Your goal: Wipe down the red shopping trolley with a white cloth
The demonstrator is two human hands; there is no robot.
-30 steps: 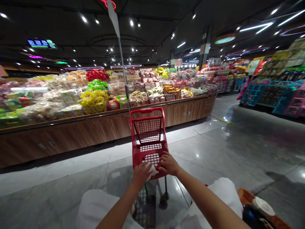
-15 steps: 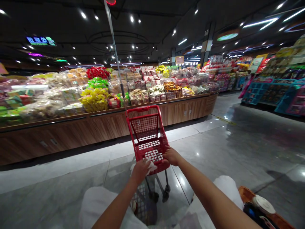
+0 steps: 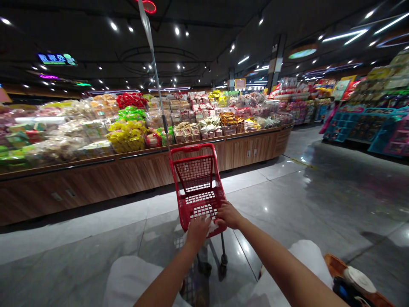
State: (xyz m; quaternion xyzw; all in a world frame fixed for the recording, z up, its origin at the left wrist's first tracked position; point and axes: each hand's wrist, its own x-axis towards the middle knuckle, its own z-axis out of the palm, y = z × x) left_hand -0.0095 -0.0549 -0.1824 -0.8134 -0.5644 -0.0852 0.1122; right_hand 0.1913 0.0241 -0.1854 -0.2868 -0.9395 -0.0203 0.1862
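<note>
A red plastic shopping cart (image 3: 192,148) stands in front of me, its upper part a slatted, grid-like basket. My left hand (image 3: 198,230) is closed on a crumpled white wipe (image 3: 212,229) and presses it against the near edge of the cart. My right hand (image 3: 228,214) grips the cart's right side near the same corner, fingers curled over the rim. The left fingertips are partly hidden by the back of the hand. Little space separates the two hands.
Behind the cart runs a long wooden display counter (image 3: 147,172) heaped with bagged snacks (image 3: 128,135). A thin metal pole (image 3: 156,76) rises beside the cart. Blue and pink racks (image 3: 343,123) stand right. An orange-brown container with a white lid (image 3: 360,279) is at lower right.
My left hand has slid to the right along the cart's near edge with the wipe, closer to my right hand. The right hand keeps its hold on the side.
</note>
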